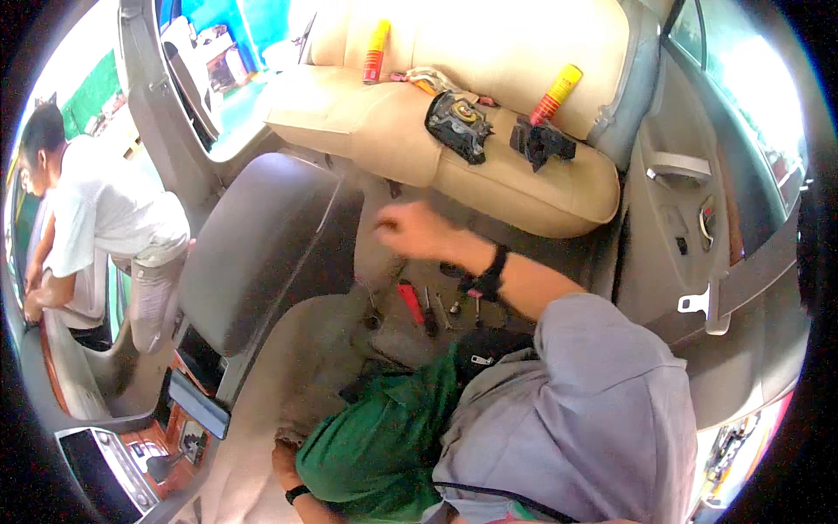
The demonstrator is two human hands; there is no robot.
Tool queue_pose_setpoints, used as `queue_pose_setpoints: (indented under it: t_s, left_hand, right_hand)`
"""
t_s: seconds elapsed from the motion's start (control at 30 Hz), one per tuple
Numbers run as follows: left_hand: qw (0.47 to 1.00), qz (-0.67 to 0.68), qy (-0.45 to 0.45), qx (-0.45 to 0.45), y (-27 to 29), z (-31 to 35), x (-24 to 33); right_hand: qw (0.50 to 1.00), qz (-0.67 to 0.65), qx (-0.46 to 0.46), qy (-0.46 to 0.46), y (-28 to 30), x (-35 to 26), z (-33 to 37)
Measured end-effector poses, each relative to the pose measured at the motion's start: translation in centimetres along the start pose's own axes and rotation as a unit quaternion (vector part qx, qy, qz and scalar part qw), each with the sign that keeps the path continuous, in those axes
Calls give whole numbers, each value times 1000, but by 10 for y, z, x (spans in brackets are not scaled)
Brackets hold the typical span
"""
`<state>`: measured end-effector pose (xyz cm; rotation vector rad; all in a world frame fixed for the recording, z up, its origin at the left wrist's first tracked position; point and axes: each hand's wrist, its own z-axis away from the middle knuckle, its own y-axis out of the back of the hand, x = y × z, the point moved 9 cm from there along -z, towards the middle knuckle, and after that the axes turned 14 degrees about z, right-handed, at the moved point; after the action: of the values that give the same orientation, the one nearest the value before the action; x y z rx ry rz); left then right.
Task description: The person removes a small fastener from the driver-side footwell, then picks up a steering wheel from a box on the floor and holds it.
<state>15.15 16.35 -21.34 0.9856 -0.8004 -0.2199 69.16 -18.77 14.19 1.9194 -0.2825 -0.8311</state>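
My right hand [419, 230], with a black watch on its wrist, is raised over the rear footwell, in front of the tan back seat [384, 144]. Its fingers are curled closed, and whatever they may hold is hidden. Low in the view, my left hand [286, 456] is beside my green-trousered knee, its fingers shadowed and partly covered. Below my right forearm, on the floor, are a red-handled tool [410, 302] and several slim metal hand tools [443, 310].
On the back seat are two yellow-and-red spray cans [374, 54] [557, 94], a black housing with a metal centre [459, 125] and a black plastic part [541, 144]. The front seat back [262, 236] stands left. A person [113, 218] leans at the open front door.
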Motion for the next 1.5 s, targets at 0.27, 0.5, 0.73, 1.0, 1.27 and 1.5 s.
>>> queue_pose_setpoints:
  t_s: [0.27, 0.5, 0.73, 1.0, 1.27, 1.5]
  left_hand:
    - [996, -94, -2, 8, 37, 7, 128]
    - [985, -66, 153, 32, 37, 11, 110]
    - [976, -106, -156, 105, 13, 24, 58]
    - [982, -128, 131, 47, 34, 12, 73]
    - [986, -144, 76, 35, 28, 18, 44]
    - [985, -157, 67, 11, 29, 16, 48]
  right_hand:
    - [946, 112, 220, -212, 80, 310, 83]
    - [904, 339, 208, -156, 72, 338, 103]
    - [881, 335, 243, -231, 74, 301, 95]
    - [851, 400, 247, -235, 85, 261, 121]
    - [823, 446, 276, -218, 75, 255, 115]
    - [830, 445, 274, -193, 76, 255, 117]
